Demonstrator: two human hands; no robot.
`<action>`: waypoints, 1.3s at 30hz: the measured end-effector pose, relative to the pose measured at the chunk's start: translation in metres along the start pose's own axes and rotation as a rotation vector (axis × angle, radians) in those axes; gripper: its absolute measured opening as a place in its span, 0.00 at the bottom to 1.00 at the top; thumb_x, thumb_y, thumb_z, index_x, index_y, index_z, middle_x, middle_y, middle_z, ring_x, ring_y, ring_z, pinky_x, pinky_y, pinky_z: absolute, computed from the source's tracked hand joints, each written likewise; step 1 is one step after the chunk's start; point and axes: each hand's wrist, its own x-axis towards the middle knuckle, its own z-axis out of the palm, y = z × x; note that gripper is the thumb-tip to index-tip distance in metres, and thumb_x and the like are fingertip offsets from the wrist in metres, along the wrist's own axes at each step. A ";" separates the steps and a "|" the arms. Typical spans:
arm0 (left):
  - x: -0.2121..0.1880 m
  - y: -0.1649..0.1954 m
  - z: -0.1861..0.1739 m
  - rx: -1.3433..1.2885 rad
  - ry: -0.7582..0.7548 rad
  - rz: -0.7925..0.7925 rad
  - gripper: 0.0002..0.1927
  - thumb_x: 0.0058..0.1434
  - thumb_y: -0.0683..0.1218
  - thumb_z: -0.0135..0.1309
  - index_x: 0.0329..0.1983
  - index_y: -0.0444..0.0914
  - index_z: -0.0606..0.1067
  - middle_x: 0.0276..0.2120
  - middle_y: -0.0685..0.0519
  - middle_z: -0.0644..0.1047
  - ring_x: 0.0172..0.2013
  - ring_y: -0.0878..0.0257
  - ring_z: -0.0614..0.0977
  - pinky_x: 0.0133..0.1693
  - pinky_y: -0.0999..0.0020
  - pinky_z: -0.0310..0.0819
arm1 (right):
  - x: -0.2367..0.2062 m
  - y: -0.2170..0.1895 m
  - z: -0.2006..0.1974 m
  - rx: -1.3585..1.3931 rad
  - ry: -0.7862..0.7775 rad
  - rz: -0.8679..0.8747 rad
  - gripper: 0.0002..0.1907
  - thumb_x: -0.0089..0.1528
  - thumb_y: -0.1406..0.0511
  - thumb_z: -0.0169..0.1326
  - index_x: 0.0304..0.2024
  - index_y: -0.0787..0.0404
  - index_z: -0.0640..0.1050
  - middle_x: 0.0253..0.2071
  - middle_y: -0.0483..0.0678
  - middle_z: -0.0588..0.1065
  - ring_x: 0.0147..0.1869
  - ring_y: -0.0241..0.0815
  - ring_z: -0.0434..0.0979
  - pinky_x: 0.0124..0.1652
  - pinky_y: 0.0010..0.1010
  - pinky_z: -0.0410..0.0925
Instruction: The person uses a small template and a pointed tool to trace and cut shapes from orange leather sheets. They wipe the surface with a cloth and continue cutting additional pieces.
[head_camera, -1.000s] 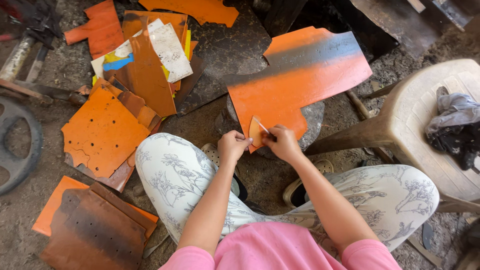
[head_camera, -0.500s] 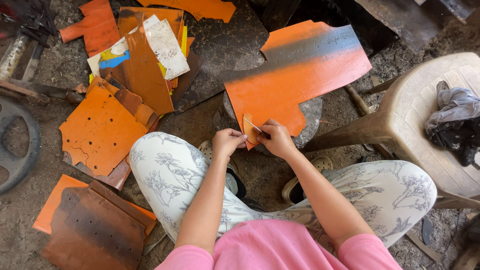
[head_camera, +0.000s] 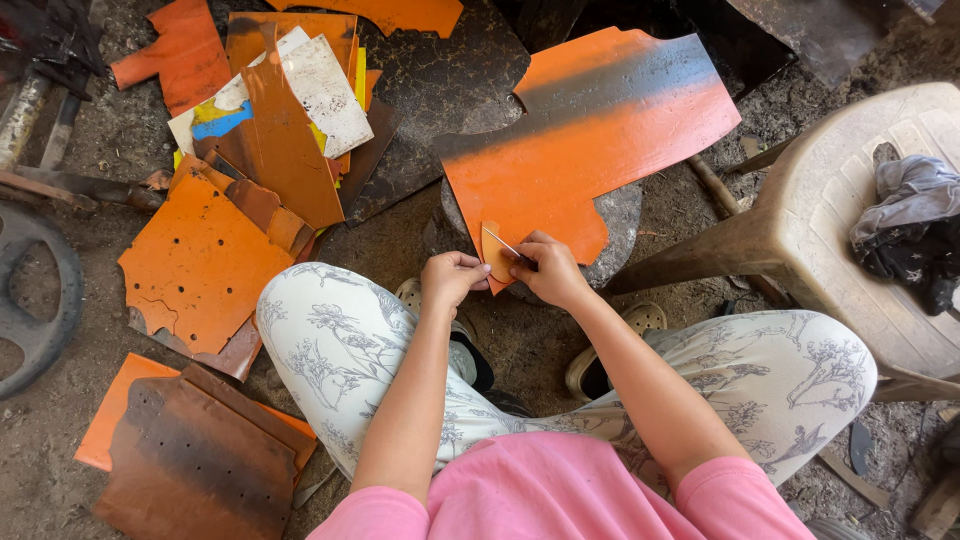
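Here, both hands pinching a small orange cut-out (head_camera: 493, 252), left hand (head_camera: 452, 280), right hand (head_camera: 548, 270), large orange sheet (head_camera: 590, 140) beneath.

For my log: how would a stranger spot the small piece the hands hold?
Find the big orange sheet lying on a round block. At its near corner, the left hand and right hand meet on a small orange template, the only piece held rather than lying flat.

hands: left hand (head_camera: 452, 278) and right hand (head_camera: 548, 270) pinch small orange piece (head_camera: 494, 254) | over large orange sheet (head_camera: 590, 140)
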 end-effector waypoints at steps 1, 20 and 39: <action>0.000 0.000 0.000 0.003 0.000 0.004 0.10 0.55 0.39 0.66 0.38 0.29 0.81 0.31 0.44 0.85 0.29 0.61 0.87 0.33 0.69 0.83 | 0.000 0.001 0.000 -0.009 -0.003 0.001 0.17 0.55 0.69 0.66 0.48 0.60 0.84 0.39 0.50 0.75 0.40 0.46 0.79 0.40 0.35 0.71; -0.039 0.040 -0.001 0.737 0.088 0.613 0.29 0.52 0.47 0.68 0.60 0.48 0.78 0.68 0.58 0.70 0.64 0.54 0.70 0.66 0.57 0.66 | 0.019 -0.018 -0.078 1.139 0.159 0.390 0.15 0.70 0.72 0.38 0.58 0.72 0.68 0.49 0.63 0.75 0.51 0.52 0.83 0.49 0.39 0.76; -0.028 0.032 -0.002 0.745 0.031 0.598 0.32 0.50 0.44 0.68 0.61 0.41 0.76 0.67 0.53 0.69 0.68 0.55 0.67 0.66 0.59 0.61 | -0.006 -0.012 -0.011 0.075 0.095 -0.179 0.16 0.51 0.81 0.57 0.40 0.65 0.76 0.40 0.52 0.76 0.42 0.48 0.80 0.40 0.33 0.73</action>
